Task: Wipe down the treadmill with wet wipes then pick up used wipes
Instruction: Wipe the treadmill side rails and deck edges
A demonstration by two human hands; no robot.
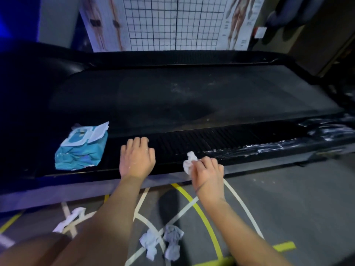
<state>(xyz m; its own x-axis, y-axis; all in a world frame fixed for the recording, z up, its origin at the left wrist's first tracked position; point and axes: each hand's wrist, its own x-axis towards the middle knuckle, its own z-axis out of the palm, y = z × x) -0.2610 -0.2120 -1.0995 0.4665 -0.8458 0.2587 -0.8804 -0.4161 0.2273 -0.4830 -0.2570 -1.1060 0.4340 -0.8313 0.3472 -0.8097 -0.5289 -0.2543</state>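
The treadmill (172, 96) lies crosswise, and its near side rail (221, 140), ribbed and black, forms the working edge. On that rail the right hand (208, 169) pinches a crumpled white wipe (189, 162) between thumb and curled fingers, and the wipe touches the rail's outer lip. The left hand (137, 158) rests palm down on the same rail, fingers close together and slightly bent, holding nothing. At the treadmill's left end the teal pack of wet wipes (82, 148) sits on the rail with its lid flap open. Between the two hands a stretch of rail is bare, and the dusty belt (230, 89) beyond them carries nothing. Toward the treadmill's right end, crinkled plastic film (322, 131) covers the rail. Below the treadmill's near edge, three used wipes (151, 242) lie on the grey floor (288, 198) among white and yellow lines. A grid chart (172, 24) stands behind the treadmill's far edge.
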